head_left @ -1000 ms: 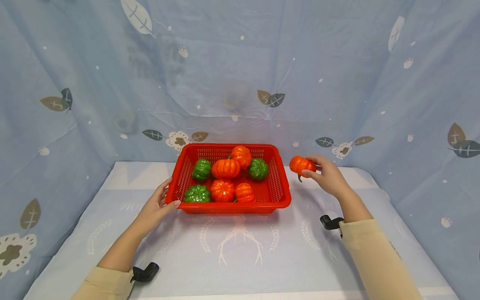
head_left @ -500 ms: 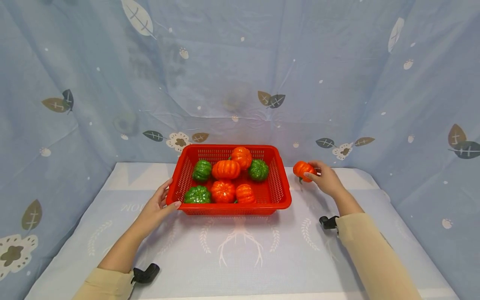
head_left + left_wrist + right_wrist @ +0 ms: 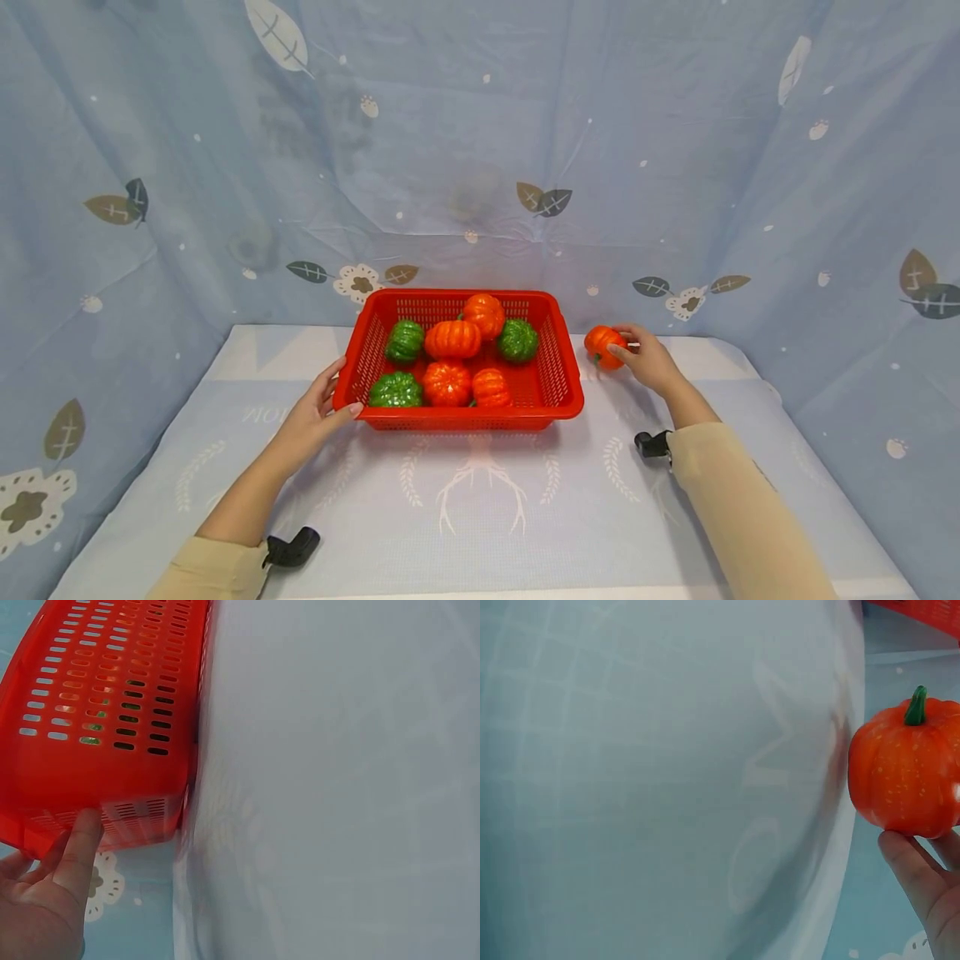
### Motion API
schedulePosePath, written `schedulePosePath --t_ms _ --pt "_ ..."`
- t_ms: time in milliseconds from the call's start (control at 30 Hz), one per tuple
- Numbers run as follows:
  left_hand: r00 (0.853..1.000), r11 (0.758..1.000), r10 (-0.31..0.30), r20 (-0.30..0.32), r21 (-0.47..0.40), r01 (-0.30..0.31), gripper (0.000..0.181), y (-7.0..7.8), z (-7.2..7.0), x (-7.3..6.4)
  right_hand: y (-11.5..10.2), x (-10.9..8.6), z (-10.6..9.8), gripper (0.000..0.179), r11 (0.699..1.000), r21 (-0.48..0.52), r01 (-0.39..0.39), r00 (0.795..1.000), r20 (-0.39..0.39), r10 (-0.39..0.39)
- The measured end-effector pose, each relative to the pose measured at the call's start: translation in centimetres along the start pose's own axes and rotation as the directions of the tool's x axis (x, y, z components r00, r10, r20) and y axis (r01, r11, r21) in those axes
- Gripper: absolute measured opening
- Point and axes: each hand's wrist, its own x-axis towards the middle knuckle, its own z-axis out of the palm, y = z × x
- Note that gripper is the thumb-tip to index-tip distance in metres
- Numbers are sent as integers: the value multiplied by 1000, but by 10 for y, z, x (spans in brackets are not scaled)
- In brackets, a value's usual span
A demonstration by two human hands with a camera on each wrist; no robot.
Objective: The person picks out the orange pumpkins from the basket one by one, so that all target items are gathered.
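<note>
In the head view, my left hand (image 3: 311,417) holds the near left corner of a red plastic basket (image 3: 457,423), thumb on the front rim and fingers along the left side. The left wrist view shows the thumb against the slotted basket wall (image 3: 97,776). To the right of the basket, my right hand (image 3: 651,360) grips a small orange pumpkin (image 3: 603,346) from its right side, close over the table. Its short green stem (image 3: 916,706) points away from the hand in the right wrist view. Part of the fingers is hidden behind the pumpkin.
Inside the basket lie several orange pumpkins (image 3: 452,340) and three green ones, such as the round green pumpkin (image 3: 517,341) at the right. A pale patterned cloth (image 3: 480,542) covers the table. Blue leaf-print curtains (image 3: 480,150) hang behind and on both sides.
My right hand has lowered the orange pumpkin toward the table, then shifted slightly left, and its stem has turned a little. The left hand and the basket stay in place.
</note>
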Motion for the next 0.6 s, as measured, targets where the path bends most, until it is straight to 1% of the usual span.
schedulePosePath --t_ms 200,333,467,600 --pt "1000 1000 -2 -6 18 2 84 1 0 -1 1 1 2 55 1000 -12 -26 1000 13 27" --pt "1000 1000 -4 -8 21 4 84 1 1 -1 1 0 1 56 999 -32 -32 999 -5 32" --pt "1000 1000 -5 -10 29 5 83 2 0 -2 2 -1 1 53 999 -38 9 999 -40 -10" --pt "1000 1000 -3 -7 26 3 83 1 1 -2 2 0 3 47 997 -22 79 993 -82 -81"
